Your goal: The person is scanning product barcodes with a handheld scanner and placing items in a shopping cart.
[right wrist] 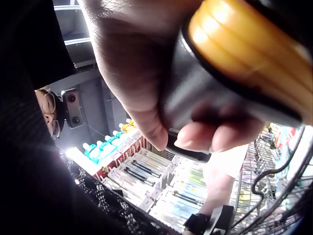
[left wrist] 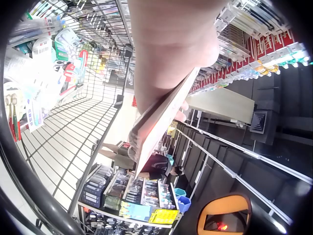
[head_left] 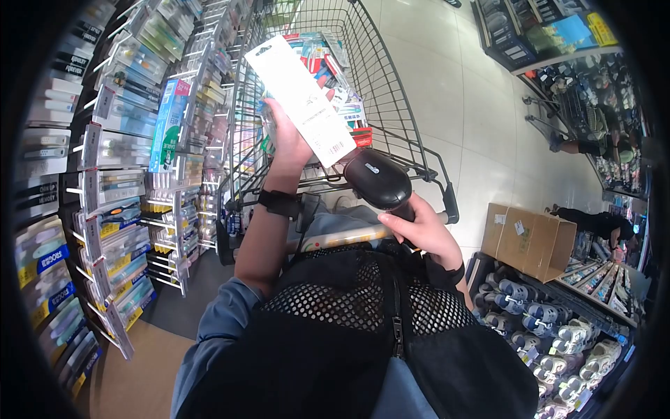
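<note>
My left hand [head_left: 285, 136] grips a flat white hang-hole package [head_left: 296, 91], its printed back with a barcode facing up, over the shopping cart. In the left wrist view the package [left wrist: 164, 120] shows nearly edge-on. My right hand [head_left: 427, 230] holds a black barcode scanner [head_left: 377, 180] by its handle, its head beside the package's lower end. The scanner's orange-framed window [left wrist: 226, 215], with a red light inside, shows in the left wrist view. In the right wrist view, fingers [right wrist: 230, 134] curl round the black and yellow scanner grip [right wrist: 195, 93].
A wire shopping cart [head_left: 391, 91] in front of me carries several packaged goods [head_left: 349, 112]. Racks of hanging toothbrush packs [head_left: 125, 146] line the left. To the right stand a cardboard box [head_left: 523, 241] and shelves of shoes [head_left: 544, 314]. Another person [head_left: 597, 227] is farther right.
</note>
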Available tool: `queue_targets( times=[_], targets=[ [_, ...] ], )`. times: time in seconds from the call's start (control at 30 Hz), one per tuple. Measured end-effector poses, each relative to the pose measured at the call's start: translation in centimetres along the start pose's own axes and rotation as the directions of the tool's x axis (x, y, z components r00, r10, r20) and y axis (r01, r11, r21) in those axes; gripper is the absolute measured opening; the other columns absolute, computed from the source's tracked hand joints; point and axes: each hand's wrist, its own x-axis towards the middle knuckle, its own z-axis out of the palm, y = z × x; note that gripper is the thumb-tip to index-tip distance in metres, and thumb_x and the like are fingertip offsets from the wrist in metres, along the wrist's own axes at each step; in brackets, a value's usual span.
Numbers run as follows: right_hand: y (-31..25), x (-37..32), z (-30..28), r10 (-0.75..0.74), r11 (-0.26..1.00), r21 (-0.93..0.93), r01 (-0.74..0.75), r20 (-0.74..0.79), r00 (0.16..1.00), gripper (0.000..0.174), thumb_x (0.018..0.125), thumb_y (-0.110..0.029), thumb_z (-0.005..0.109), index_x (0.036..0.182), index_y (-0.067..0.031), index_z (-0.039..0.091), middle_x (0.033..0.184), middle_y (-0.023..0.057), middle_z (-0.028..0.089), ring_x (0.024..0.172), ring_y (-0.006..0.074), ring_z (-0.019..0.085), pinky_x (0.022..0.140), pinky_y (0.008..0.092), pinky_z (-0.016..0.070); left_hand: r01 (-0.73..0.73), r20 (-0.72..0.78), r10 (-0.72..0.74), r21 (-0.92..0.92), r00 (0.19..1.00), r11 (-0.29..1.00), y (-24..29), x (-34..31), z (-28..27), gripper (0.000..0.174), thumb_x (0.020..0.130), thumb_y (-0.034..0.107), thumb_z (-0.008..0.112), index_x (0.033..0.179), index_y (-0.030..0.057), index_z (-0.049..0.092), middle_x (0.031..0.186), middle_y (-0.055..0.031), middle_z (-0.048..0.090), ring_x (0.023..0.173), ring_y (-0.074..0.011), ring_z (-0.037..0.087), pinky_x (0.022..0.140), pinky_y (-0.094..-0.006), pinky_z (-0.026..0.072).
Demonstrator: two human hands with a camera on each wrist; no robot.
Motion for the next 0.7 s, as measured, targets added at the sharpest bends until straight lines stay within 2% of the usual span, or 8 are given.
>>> queue_targets(
  times=[0.5,0.57,0.7],
  targets=[
    [-0.23,-0.49,0.02,-0.011,0.999,0.030,0.011,-0.027,1.000,0.046,0.078,-0.014,0.064,0.119,-0.0055,0.044,0.084,-0.0020,0.054,0.058,0.0017,0.045,0.045,0.0165,0.0372,-0.004,-0.012,0.004,-0.001,1.000,1.000,-0.12,0.19,-0.37,0.079,0.078,0.069,0.020,0.137,0.0168,0.015,0.137,-0.0138,0.028,0.118,-0.0328,0.037,0.091,-0.0424,0.0389],
    [-0.70,-0.54,0.22,0.002,0.999,0.035,-0.001,-0.041,0.999,0.029,0.079,-0.007,0.061,0.103,-0.0008,0.048,0.078,0.0011,0.053,0.054,0.0053,0.045,0.048,0.0191,0.0372,-0.003,-0.014,0.003,-0.008,1.000,1.000,-0.09,0.17,-0.34,0.079,0.078,0.069,0.020,0.137,0.0166,0.015,0.137,-0.0140,0.028,0.118,-0.0329,0.037,0.091,-0.0423,0.0384],
    [-0.59,-0.45,0.16,0.004,0.999,0.042,-0.002,-0.044,0.999,0.029,0.079,-0.007,0.061,0.103,-0.0007,0.048,0.079,0.0013,0.053,0.054,0.0055,0.045,0.048,0.0192,0.0373,-0.002,-0.024,0.002,0.001,1.000,1.000,-0.01,0.06,-0.13,0.078,0.079,0.068,0.020,0.137,0.0162,0.015,0.137,-0.0146,0.028,0.118,-0.0332,0.037,0.093,-0.0425,0.0368]
  ],
)
